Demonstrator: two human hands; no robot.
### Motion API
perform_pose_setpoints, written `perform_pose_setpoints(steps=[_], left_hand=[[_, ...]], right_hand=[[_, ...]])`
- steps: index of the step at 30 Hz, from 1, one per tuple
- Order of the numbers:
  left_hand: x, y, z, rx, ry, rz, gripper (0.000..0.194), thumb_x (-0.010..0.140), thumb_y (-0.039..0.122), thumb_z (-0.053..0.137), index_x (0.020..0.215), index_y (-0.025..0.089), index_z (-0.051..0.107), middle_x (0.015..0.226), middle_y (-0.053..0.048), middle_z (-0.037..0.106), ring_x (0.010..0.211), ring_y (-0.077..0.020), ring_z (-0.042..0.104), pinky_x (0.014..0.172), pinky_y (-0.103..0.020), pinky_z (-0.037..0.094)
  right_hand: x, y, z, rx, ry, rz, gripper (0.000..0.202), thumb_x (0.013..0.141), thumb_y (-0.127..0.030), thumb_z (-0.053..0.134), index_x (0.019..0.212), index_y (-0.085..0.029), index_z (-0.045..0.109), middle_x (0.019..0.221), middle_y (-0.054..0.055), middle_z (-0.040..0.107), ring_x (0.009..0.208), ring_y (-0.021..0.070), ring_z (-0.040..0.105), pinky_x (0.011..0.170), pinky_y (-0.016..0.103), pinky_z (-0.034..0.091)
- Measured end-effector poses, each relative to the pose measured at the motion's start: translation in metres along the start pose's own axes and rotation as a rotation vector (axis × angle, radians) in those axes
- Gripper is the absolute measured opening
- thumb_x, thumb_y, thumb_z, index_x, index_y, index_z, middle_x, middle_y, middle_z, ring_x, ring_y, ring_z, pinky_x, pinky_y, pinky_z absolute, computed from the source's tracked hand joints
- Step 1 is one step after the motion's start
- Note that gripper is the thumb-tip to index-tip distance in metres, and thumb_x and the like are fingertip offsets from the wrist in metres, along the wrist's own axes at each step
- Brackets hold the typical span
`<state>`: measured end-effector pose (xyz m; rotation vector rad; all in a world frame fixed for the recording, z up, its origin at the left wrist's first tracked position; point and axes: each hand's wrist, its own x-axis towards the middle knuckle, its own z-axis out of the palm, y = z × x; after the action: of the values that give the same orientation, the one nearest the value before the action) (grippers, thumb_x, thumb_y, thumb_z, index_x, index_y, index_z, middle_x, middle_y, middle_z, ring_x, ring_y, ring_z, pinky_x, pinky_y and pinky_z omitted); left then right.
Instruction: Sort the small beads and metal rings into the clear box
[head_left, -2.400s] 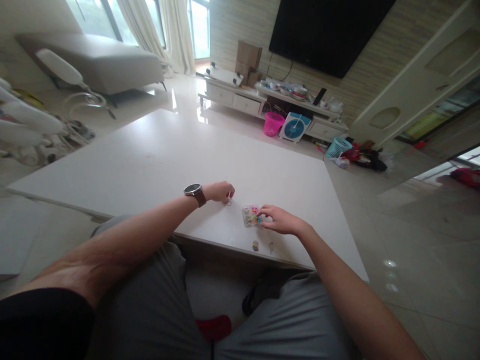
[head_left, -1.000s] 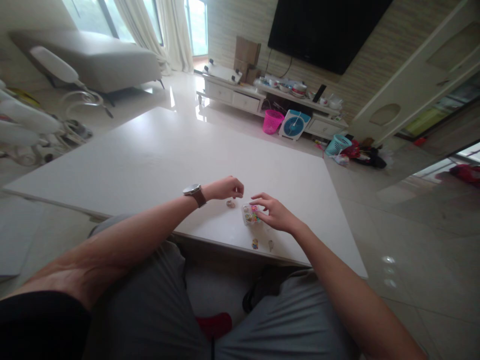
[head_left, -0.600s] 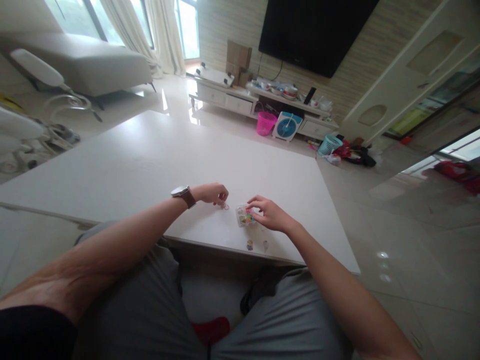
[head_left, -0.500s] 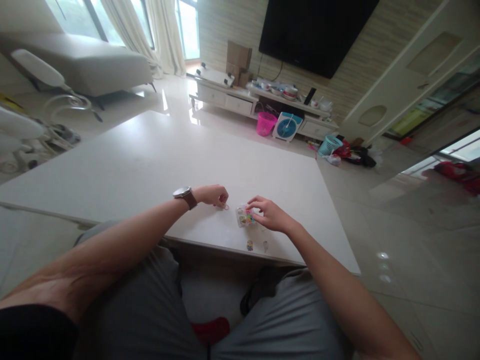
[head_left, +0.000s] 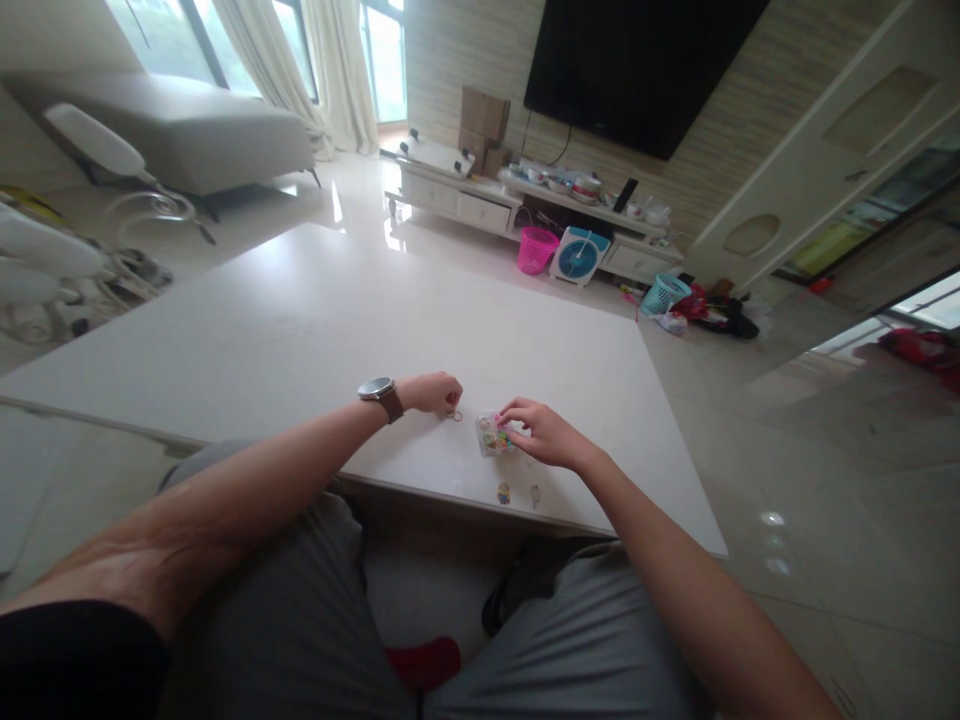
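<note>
My left hand, with a watch on its wrist, is closed in a pinch low over the white table. At its fingertips shows a small pinkish ring. Right of it lies a small clear compartment box holding bright little pieces, too small to name. My right hand reaches over the box's right side, thumb and fingers apart, fingertips at the coloured pieces. Nearer the table edge lie a small yellow-and-blue cartoon figure piece and a small silvery piece.
My legs are under the table's near edge. Beyond the table stand a pink basket, a blue-and-white fan and a teal basket, before a low white cabinet. A white chair stands at left.
The view has shifted slightly. My left hand and the pinkish ring sit a little further right in the picture. My right hand stays over the box.
</note>
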<state>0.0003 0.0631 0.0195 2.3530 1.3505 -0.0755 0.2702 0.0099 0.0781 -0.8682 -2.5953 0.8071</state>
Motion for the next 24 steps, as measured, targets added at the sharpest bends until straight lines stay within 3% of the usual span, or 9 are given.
perform_pose_setpoints(steps=[12, 19, 24], left_hand=[[-0.003, 0.007, -0.011, -0.076, -0.002, 0.078, 0.015, 0.08, 0.03, 0.064, 0.083, 0.017, 0.073, 0.081, -0.003, 0.072, 0.067, -0.0127, 0.059, 0.061, -0.022, 0.04], [-0.001, 0.006, -0.008, -0.066, 0.091, 0.113, 0.021, 0.087, 0.024, 0.055, 0.098, 0.019, 0.073, 0.087, -0.003, 0.072, 0.073, -0.013, 0.062, 0.066, -0.022, 0.042], [-0.003, 0.008, -0.005, -0.071, 0.054, 0.144, 0.025, 0.078, 0.034, 0.07, 0.099, 0.021, 0.073, 0.094, -0.003, 0.069, 0.078, -0.0146, 0.061, 0.069, -0.022, 0.043]], right_hand=[[-0.002, 0.001, 0.0, 0.01, -0.02, 0.026, 0.02, 0.084, -0.009, 0.059, 0.095, -0.018, 0.073, 0.102, 0.007, 0.066, 0.093, 0.0169, 0.062, 0.085, 0.031, 0.049], [-0.001, 0.0, -0.001, 0.008, -0.027, 0.049, 0.021, 0.084, -0.009, 0.06, 0.097, -0.017, 0.073, 0.102, 0.007, 0.066, 0.091, 0.0164, 0.062, 0.083, 0.03, 0.048], [-0.002, 0.001, 0.0, -0.007, -0.085, 0.077, 0.02, 0.084, -0.01, 0.06, 0.097, -0.017, 0.074, 0.1, 0.006, 0.067, 0.087, 0.0148, 0.061, 0.08, 0.027, 0.046]])
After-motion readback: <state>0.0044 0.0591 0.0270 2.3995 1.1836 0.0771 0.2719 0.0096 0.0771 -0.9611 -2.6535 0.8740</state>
